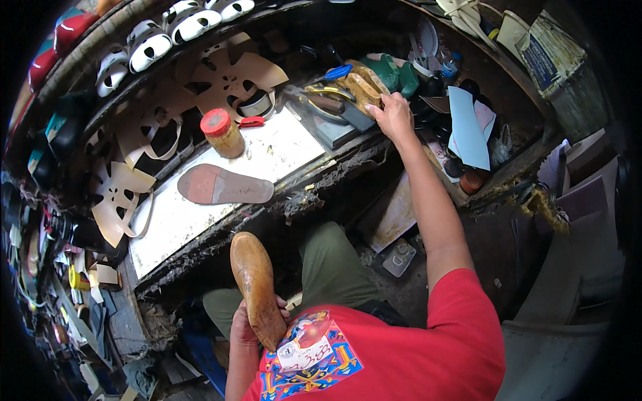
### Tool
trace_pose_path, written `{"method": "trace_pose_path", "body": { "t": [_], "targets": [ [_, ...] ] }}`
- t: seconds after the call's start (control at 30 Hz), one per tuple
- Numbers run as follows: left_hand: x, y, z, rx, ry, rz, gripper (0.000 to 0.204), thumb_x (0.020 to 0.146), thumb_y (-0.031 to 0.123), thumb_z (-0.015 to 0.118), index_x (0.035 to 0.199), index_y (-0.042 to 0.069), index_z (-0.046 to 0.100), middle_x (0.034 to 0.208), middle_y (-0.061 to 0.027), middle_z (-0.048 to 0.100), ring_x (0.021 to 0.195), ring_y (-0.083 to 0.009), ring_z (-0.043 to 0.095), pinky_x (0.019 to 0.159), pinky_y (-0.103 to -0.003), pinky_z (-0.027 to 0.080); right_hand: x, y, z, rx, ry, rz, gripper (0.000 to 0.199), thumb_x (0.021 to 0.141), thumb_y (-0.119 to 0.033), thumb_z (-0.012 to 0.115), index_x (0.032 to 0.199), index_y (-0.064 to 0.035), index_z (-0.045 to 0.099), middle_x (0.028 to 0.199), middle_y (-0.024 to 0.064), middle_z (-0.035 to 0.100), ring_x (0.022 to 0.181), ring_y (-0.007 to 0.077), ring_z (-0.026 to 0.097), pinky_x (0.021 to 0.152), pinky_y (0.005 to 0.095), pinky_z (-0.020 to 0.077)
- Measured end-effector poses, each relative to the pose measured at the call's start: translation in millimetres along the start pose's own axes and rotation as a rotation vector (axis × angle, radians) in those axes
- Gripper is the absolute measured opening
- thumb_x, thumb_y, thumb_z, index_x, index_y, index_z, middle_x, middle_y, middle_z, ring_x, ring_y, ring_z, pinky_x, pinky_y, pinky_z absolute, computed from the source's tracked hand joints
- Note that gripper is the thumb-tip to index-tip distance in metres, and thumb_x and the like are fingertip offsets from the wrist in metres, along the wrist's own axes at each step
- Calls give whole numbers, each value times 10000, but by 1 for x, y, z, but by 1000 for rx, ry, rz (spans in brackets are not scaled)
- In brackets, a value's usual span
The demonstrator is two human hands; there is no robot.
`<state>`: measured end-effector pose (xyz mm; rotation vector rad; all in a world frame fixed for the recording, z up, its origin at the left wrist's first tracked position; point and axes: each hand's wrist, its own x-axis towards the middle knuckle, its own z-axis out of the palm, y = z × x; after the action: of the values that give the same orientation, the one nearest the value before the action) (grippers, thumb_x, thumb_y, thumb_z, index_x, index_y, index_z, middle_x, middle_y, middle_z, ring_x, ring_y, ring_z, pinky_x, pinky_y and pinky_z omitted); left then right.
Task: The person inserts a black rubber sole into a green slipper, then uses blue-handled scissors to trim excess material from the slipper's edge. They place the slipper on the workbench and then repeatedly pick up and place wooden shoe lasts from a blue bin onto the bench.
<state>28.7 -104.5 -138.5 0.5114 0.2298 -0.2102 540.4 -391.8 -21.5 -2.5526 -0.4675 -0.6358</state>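
My left hand (246, 329) grips a brown wooden shoe last (256, 286) close to my chest, toe pointing up toward the bench. My right hand (392, 115) reaches far forward onto a pile of tools and wooden pieces (358, 87) at the back of the bench, fingers curled over a tan wooden piece; whether it grips it is unclear. A flat shoe sole (224, 186) with a reddish heel lies on the white work surface (174, 224) between both hands.
A jar with a red lid (221, 131) stands behind the sole. Tan leather cut-outs (224, 77) hang along the back wall, white shoes (150, 47) on a shelf above. Blue paper (467, 130) and green lasts (391, 72) lie at right. Clutter fills the left floor.
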Motion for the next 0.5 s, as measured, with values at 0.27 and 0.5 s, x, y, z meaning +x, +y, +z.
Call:
{"method": "trace_pose_path", "body": {
  "t": [0.27, 0.5],
  "targets": [
    [5, 0, 16, -50, -66, 98, 888, 904, 582, 751, 1409, -100, 488, 1254, -321, 622, 1052, -435, 723, 911, -555, 624, -9, -3, 12, 27, -15, 102, 514, 917, -374, 732, 1255, 5, 650, 1143, 252, 659, 1073, 451, 662, 925, 513, 540],
    [9, 10, 39, -104, -51, 222, 789, 1015, 596, 543, 1437, -68, 490, 1301, -263, 630, 1108, -389, 710, 926, -522, 603, -68, -57, -23, 71, 311, -96, 456, 920, -181, 740, 1328, -16, 623, 1312, 203, 599, 1227, 393, 579, 1029, 506, 482]
  ]
}}
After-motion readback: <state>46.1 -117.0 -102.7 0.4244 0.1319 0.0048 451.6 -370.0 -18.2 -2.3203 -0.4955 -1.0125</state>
